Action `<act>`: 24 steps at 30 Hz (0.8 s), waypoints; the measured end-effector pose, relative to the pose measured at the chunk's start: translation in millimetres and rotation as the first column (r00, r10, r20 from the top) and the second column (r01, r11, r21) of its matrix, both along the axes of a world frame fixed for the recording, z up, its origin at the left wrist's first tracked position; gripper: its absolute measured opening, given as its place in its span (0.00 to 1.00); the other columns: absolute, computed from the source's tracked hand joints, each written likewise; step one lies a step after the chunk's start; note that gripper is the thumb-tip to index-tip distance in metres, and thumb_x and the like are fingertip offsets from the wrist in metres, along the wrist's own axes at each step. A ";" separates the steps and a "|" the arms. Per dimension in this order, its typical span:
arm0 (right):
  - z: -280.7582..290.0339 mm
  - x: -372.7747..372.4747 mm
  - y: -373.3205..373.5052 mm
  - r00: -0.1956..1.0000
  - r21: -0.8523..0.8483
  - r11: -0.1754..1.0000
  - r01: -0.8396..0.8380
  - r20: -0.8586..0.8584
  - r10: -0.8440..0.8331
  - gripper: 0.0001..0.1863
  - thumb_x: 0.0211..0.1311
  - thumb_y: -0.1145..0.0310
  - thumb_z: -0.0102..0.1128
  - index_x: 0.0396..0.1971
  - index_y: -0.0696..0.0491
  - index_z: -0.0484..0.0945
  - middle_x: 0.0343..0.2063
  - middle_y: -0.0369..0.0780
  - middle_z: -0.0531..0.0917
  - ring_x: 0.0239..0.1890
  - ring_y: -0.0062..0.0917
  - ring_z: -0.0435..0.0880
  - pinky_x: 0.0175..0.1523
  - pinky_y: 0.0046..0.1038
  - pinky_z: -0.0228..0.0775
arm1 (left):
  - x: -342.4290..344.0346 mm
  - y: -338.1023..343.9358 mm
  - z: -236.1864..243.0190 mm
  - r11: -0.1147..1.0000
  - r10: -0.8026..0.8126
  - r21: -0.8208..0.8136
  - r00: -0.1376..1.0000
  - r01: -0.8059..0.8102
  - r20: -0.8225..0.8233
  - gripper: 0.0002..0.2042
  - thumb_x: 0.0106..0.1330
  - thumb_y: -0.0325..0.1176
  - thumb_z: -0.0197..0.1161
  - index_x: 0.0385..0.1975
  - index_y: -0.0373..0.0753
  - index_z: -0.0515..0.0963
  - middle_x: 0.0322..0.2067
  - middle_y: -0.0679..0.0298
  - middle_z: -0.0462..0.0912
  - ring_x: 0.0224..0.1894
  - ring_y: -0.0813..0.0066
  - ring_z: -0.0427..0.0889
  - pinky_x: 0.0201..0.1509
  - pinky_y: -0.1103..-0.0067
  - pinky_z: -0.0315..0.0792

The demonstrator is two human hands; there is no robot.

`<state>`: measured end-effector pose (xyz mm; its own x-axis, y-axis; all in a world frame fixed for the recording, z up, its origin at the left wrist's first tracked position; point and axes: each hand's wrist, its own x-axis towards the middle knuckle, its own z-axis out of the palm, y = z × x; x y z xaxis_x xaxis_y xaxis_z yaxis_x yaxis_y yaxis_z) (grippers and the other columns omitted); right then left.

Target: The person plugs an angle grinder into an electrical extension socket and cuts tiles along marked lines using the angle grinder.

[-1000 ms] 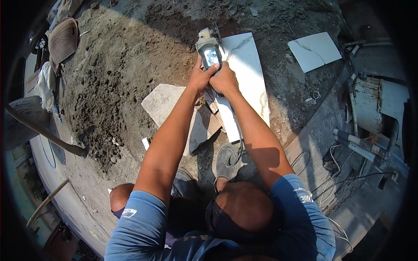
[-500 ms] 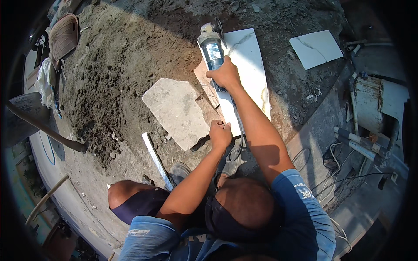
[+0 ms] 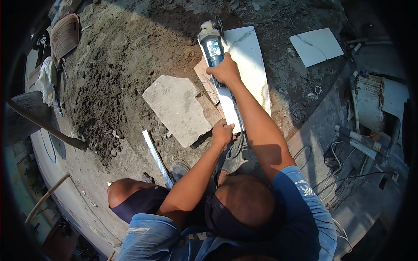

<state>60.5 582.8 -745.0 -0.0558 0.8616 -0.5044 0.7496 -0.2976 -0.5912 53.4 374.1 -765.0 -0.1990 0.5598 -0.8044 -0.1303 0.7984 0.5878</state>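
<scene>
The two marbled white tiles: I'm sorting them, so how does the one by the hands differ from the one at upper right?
The near tile is longer and larger; the far tile is smaller and squarer. The near tile has the left hand at its near edge and the grinder over its left side; the far tile lies apart, untouched. Both are white with grey veining.

Grinder (image 3: pixel 214 48) at L edge of big tile (image 3: pixel 251 71), small tile (image 3: pixel 320 45) well off to R. Stone (image 3: pixel 176 108) L of big tile, w/ strip (image 3: pixel 156 157) in front, dirt (image 3: pixel 102 98) further L.
</scene>
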 end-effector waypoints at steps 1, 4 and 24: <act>1.9 -0.9 0.1 1.000 -0.001 1.000 -0.004 -0.006 0.004 0.40 0.35 0.59 0.74 0.52 0.61 0.71 0.44 0.53 0.84 0.45 0.42 0.85 0.52 0.36 0.76 | -1.9 1.3 1.7 1.000 0.001 -0.026 0.999 0.000 0.041 0.12 0.64 0.31 0.66 0.24 0.37 0.70 0.18 0.66 0.74 0.14 0.77 0.71 0.15 0.76 0.63; 6.7 -3.1 -1.5 1.000 -0.008 1.000 0.002 -0.005 -0.002 0.40 0.35 0.59 0.74 0.52 0.61 0.71 0.44 0.53 0.84 0.45 0.43 0.85 0.52 0.36 0.77 | -2.3 0.3 -4.6 0.998 0.019 -0.053 0.998 -0.015 0.065 0.05 0.66 0.24 0.63 0.37 0.30 0.78 0.30 0.58 0.84 0.25 0.75 0.82 0.25 0.80 0.80; 4.7 -1.5 1.6 0.999 -0.012 1.000 -0.023 0.022 0.023 0.41 0.36 0.58 0.75 0.53 0.60 0.71 0.45 0.52 0.84 0.45 0.42 0.86 0.52 0.35 0.77 | 2.8 -10.2 -34.4 0.994 0.111 -0.025 0.984 -0.109 0.138 0.07 0.66 0.26 0.63 0.39 0.31 0.77 0.33 0.60 0.83 0.28 0.76 0.81 0.29 0.80 0.82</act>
<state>59.0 584.4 -740.3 -0.0644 0.8543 -0.5158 0.7690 -0.2869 -0.5712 56.2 363.9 -799.4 -0.1442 0.5261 -0.8381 -0.2973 0.7848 0.5438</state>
